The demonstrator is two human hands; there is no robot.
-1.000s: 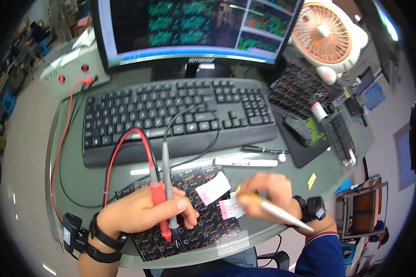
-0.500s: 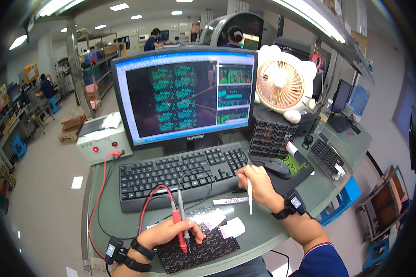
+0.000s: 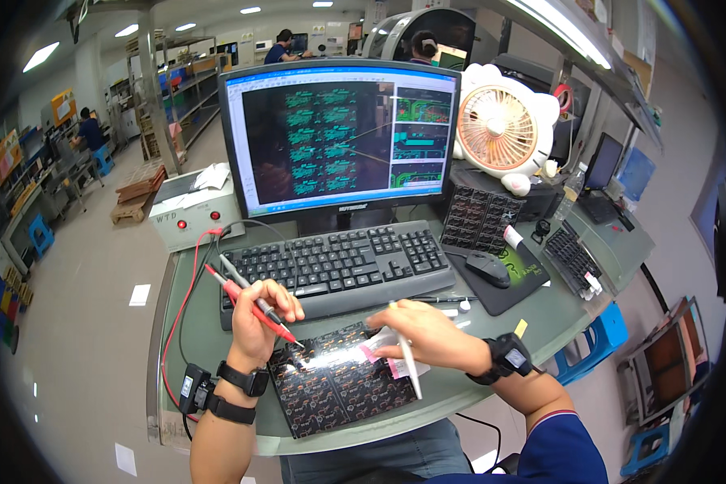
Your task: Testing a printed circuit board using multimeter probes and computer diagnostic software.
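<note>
My left hand (image 3: 256, 319) is closed around two test probes, a red probe (image 3: 240, 295) and a grey probe (image 3: 232, 268). Their tips point down over the upper left of a black printed circuit board panel (image 3: 331, 395), which lies flat at the desk's front edge. Over the panel's right side, my right hand (image 3: 436, 335) holds a slim white pen-like stick (image 3: 412, 373), slanting down toward me. Beneath its fingers lie pink-and-white paper slips (image 3: 374, 345) on the panel. Glare hides part of the board's surface.
A keyboard (image 3: 339, 262) and monitor (image 3: 339, 145) stand behind the panel. At left, a white box (image 3: 187, 219) feeds the probe leads. Mouse (image 3: 487, 269), stacked boards (image 3: 477, 222), another dark board (image 3: 573, 260) and fan (image 3: 498, 129) sit right. A blue stool (image 3: 593, 347) stands beside the desk.
The left hand has lifted and moved away from me with the probes, baring more of the panel. The right hand has moved left and nearer, over the paper slips, still holding the white stick.
</note>
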